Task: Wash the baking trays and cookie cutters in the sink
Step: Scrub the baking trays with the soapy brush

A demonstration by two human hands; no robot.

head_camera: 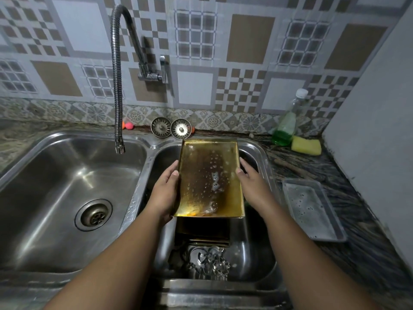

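I hold the gold baking tray (209, 177) over the right basin (257, 260) of the double sink, its far end tipped up toward the wall, with soap bubbles and wet drops across its inner face. My left hand (165, 191) grips the left rim, thumb hooked over the edge onto the face and the other fingers tucked underneath, where I cannot see them. My right hand (252, 186) clamps the right rim the same way, thumb on top, fingers wrapped down the outer side. Below the tray, in the same basin, a second dark tray (203, 231) lies partly hidden by the one I hold, and nearer me a heap of metal cookie cutters (210, 262) sits on the basin floor. The left basin (55, 175) shows its drain (93, 214), and the flexible faucet (118, 86) hangs over it, well apart from my tray. Two sink strainers (171, 128) lean against the wall just behind the tray's far edge, with a small pink ball (129, 125) further left. On the counter (357, 220) to my right lies a soapy silver tray (310, 206); behind it stand a yellow sponge (306, 145) and a bottle of green liquid (285, 126), touching each other.
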